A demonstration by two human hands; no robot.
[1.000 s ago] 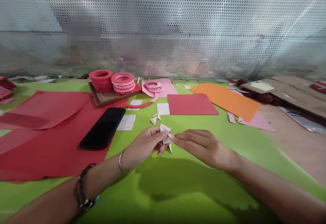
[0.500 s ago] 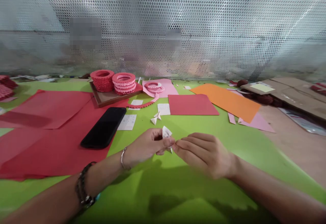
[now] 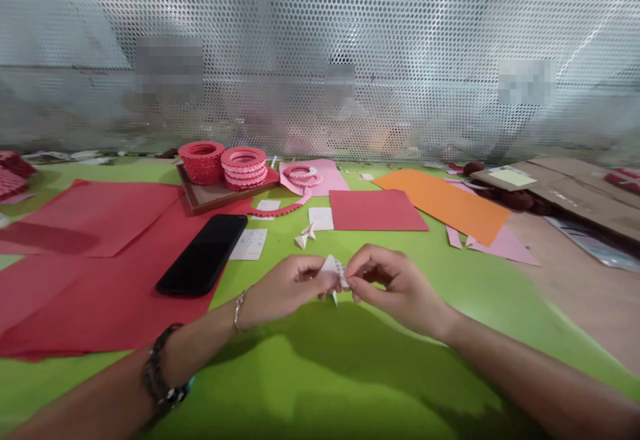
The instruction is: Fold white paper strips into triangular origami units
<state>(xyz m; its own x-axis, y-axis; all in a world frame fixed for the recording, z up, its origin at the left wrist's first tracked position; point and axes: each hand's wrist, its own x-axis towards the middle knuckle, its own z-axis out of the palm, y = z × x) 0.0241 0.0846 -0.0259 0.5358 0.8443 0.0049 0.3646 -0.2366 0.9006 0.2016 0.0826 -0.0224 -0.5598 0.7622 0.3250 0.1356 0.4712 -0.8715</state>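
Observation:
Between my two hands is a small folded white paper (image 3: 332,266) with dark printing on it, held above the green tabletop. My left hand (image 3: 295,287) pinches it between thumb and fingers, and a pointed white tip shows below the thumb. From the right, the thumb and index finger of my right hand (image 3: 395,287) grip the paper's edge. Just beyond the hands lie small folded paper pieces (image 3: 305,235) with pointed ends. A black phone (image 3: 203,255) rests on red paper to the left, beside a printed white slip (image 3: 249,245).
Stacked red and pink paper rings (image 3: 244,168) stand on a brown tray (image 3: 200,200). Large red sheets (image 3: 125,293) cover the left side. A red sheet (image 3: 379,211), an orange sheet (image 3: 450,201) and flat cardboard (image 3: 575,180) lie to the right. A perforated metal panel (image 3: 320,40) rises behind.
My right hand has turned, its fingers now curled more open around the paper's right edge. The folded paper has tilted, showing more of its printed face. My left hand keeps its pinch.

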